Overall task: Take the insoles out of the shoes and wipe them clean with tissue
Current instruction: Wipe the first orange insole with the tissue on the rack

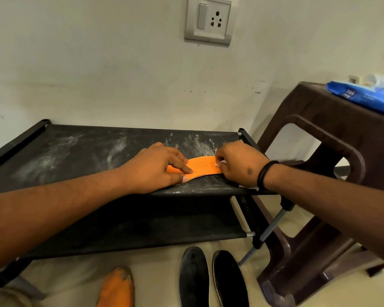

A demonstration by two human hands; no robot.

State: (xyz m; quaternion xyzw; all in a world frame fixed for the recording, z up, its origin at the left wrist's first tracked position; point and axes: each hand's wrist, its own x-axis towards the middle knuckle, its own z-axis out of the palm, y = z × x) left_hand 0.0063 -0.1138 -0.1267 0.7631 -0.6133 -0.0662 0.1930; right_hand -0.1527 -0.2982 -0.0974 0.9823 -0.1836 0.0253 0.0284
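Left hand (pixel 162 167) pins a bright orange insole (pixel 203 166) near the dusty black rack's (pixel 75 151) front edge; right hand (pixel 237 162) pinches white tissue (pixel 223 162) against it.

Both hands on orange insole (pixel 203 166)

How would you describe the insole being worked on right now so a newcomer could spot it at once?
Find the black shoe rack against the wall. On its dusty top shelf, between the left hand and the right hand, lies an orange insole. It is the only insole on the rack; the other orange insole and the two black insoles lie on the floor.
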